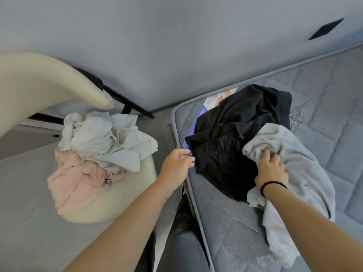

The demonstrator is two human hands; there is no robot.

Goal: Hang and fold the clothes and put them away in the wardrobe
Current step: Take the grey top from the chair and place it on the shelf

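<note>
Garment (225, 138), black, between left hand (176, 161) and right hand (272, 169).

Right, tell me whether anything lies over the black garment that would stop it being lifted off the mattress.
Yes. The light grey garment overlaps the black garment along its right edge, under the right hand. The left hand pinches its near-left corner unobstructed.

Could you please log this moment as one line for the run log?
left hand: pinches black garment corner | right hand: grips grey garment | site: mattress
</note>
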